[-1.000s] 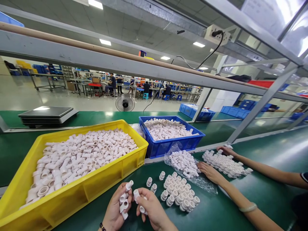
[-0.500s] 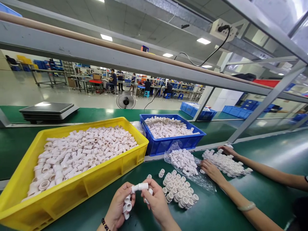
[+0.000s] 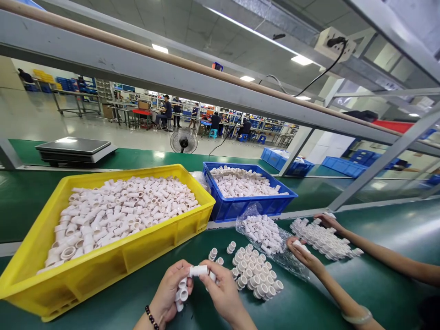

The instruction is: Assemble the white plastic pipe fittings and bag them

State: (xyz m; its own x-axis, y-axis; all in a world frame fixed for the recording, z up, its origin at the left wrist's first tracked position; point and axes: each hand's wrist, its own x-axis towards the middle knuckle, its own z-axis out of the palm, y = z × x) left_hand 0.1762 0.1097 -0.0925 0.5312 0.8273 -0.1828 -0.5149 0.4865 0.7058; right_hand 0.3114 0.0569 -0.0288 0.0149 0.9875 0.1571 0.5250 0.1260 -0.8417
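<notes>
My left hand [image 3: 169, 293], wearing a dark bead bracelet, is closed around several white plastic pipe fittings [image 3: 184, 294]. Between its fingertips and those of my right hand [image 3: 224, 293] lies another white pipe fitting [image 3: 198, 271], held level by both. A further white fitting [image 3: 212, 277] shows partly behind the fingers of my right hand. Just beyond my hands, a few loose fittings [image 3: 213, 254] stand on the green table [image 3: 202, 316]. To the right of my right hand is a block of upright fittings [image 3: 256, 272].
At left stands a yellow crate [image 3: 113, 270] full of fittings, with a blue crate [image 3: 254, 204] behind. A clear plastic bag [image 3: 295, 263] lies under more fittings. At right, a co-worker's hands [image 3: 309, 259] handle fittings beside another cluster [image 3: 325, 238]. A scale [image 3: 75, 149] sits at back left.
The fitting between my hands has gone from tilted, with a joint showing, to nearly level. The co-worker's nearer hand has turned up with a fitting in it. My view has shifted slightly.
</notes>
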